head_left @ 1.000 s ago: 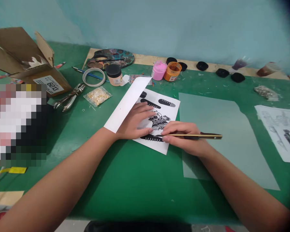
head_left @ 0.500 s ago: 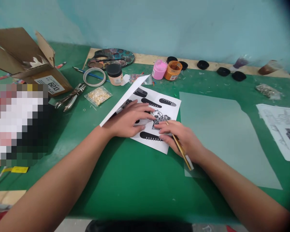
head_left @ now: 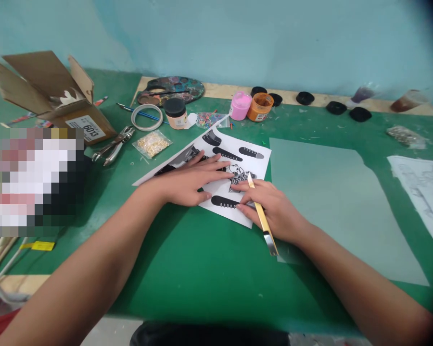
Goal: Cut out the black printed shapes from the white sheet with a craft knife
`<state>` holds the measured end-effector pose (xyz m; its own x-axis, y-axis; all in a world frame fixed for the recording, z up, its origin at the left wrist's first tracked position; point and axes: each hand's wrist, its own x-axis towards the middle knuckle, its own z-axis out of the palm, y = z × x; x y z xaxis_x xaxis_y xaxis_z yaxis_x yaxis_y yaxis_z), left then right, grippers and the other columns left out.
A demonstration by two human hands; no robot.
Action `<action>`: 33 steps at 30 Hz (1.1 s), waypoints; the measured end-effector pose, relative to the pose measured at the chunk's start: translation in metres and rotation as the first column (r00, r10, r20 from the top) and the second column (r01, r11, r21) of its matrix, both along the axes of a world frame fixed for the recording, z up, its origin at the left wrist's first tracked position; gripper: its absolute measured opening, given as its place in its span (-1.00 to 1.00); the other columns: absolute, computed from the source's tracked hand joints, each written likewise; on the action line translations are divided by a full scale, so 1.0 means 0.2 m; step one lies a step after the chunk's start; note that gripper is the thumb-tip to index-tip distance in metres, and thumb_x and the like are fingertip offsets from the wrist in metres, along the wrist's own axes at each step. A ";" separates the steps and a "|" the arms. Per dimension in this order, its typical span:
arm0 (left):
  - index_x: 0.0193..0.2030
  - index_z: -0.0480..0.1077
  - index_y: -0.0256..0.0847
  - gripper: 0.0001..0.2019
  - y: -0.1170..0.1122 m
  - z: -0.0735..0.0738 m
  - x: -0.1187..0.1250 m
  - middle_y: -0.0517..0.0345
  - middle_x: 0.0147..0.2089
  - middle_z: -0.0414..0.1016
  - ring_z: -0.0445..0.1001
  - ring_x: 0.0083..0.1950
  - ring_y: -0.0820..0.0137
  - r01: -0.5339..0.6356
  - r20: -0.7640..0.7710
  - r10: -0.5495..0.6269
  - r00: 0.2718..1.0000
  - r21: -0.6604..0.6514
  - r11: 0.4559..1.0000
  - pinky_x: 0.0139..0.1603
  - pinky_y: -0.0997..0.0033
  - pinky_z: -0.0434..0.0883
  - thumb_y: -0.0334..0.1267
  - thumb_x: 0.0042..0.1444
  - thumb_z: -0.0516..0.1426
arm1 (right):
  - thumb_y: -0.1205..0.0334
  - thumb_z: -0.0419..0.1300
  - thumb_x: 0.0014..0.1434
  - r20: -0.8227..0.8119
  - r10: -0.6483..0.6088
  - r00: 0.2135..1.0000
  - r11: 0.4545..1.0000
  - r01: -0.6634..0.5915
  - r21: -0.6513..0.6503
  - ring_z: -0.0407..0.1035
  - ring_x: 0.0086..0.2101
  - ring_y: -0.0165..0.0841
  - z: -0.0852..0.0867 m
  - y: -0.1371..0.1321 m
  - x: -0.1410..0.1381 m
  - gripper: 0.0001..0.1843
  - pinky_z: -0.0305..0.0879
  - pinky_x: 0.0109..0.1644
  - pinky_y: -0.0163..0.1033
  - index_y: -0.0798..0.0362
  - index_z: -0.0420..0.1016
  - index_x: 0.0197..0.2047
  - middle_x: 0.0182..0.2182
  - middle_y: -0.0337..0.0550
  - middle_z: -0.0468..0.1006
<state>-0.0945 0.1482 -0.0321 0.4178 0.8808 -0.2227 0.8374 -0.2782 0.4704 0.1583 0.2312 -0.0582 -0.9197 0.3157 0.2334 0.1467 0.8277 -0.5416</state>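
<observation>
A white sheet of paper [head_left: 225, 137] printed with black shapes and a small line drawing lies creased on the green table, its left part folded up at a slant. My left hand [head_left: 193, 180] rests flat on it with the fingers spread. In my right hand [head_left: 270, 204] is a slim yellow utility knife [head_left: 261, 216], its tip at the drawing and its metal end pointing back toward me. The fingers of that hand touch the paper's right side. Just right of the sheet lies a large translucent sheet [head_left: 332, 202].
Behind stand a black-lidded jar [head_left: 176, 115], a pink paint jar [head_left: 240, 105] and an orange paint jar [head_left: 260, 108]. To the left are a hole punch [head_left: 113, 145], a bag of gold rings [head_left: 152, 143], a tape roll [head_left: 147, 117] and a cardboard box [head_left: 82, 122]. Printed paper [head_left: 414, 182] lies far right.
The paper's raised left part has dropped lower. The knife has turned in my right hand and now stands more upright, its yellow side showing. The view has shifted slightly.
</observation>
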 end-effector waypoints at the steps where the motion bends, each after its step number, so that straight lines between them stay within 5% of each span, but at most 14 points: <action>1: 0.49 -0.07 0.03 -0.27 0.00 0.00 0.00 0.21 0.56 -0.26 -0.40 0.56 0.19 0.001 -0.005 -0.001 1.000 -0.004 1.000 0.47 -0.10 -0.45 -0.31 0.20 0.08 | 0.26 0.16 0.30 0.000 0.001 1.000 1.000 -0.001 -0.001 0.40 0.08 -0.12 0.00 0.00 0.00 -0.97 0.27 0.17 0.13 -0.02 0.42 -0.21 0.08 -0.05 0.56; 7: 0.52 -0.29 0.08 -0.16 -0.01 0.00 0.00 0.22 0.56 -0.29 -0.40 0.55 0.15 -0.002 0.036 0.002 0.999 -0.006 1.000 0.47 -0.12 -0.43 -0.26 0.20 0.09 | 0.25 0.16 0.30 0.009 0.005 1.000 1.000 -0.005 -0.013 0.39 0.08 -0.11 0.00 0.00 0.00 -0.95 0.27 0.17 0.14 -0.03 0.44 -0.19 0.07 -0.06 0.56; 23: 0.51 -0.18 0.06 -0.22 -0.01 -0.01 0.01 0.24 0.56 -0.31 -0.41 0.55 0.16 -0.009 -0.003 0.009 1.000 -0.013 1.000 0.46 -0.15 -0.44 -0.26 0.19 0.05 | 0.13 0.23 0.25 0.079 -0.118 0.990 0.991 0.113 0.068 0.29 0.12 0.01 0.00 -0.07 -0.04 -0.84 0.22 0.10 0.12 -0.02 0.40 -0.13 0.10 0.03 0.52; 33: 0.50 -0.09 0.04 -0.30 0.00 -0.02 0.01 0.24 0.55 -0.26 -0.40 0.55 0.15 -0.023 0.020 0.023 1.000 -0.005 1.000 0.46 -0.15 -0.44 -0.18 0.24 0.03 | 0.20 0.21 0.29 0.028 -0.040 0.999 0.997 0.038 0.066 0.31 0.09 -0.07 -0.01 -0.08 -0.08 -0.93 0.18 0.13 0.07 -0.03 0.39 -0.20 0.07 -0.08 0.56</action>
<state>-0.0922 0.1476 -0.0364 0.4015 0.8894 -0.2187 0.8341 -0.2564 0.4884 0.1429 0.2154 -0.0602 -0.9139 0.3361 0.2275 0.1944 0.8546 -0.4816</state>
